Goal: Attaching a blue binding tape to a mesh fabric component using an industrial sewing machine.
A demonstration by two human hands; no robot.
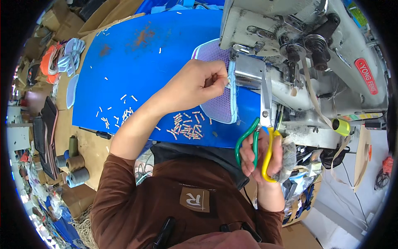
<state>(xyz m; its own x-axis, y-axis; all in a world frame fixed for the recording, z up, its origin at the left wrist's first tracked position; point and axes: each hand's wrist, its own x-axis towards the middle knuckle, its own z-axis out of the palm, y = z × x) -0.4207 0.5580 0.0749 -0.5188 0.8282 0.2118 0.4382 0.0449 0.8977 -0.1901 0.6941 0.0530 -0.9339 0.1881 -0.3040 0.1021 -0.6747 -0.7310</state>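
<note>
A purple mesh fabric piece [219, 106] with light blue binding lies at the right edge of the blue table, one side against the sewing machine's metal arm [248, 68]. Over this fabric, my left hand [199, 83] is closed in a pinch at the bound edge. Something small and pale shows at its fingertips, too small to name. My right hand [261, 159] grips a pair of scissors [266, 108] with one green and one yellow handle. The blades point away from me, beside the machine, and look closed or nearly so.
Small folded tabs [187, 126] lie heaped on the blue table [137, 70], with more scattered left of my forearm. The sewing machine [352, 54] fills the right side, a beige tape [309, 83] hanging from it. Thread spools [76, 163] stand at the left. Brown boxes [62, 18] are beyond.
</note>
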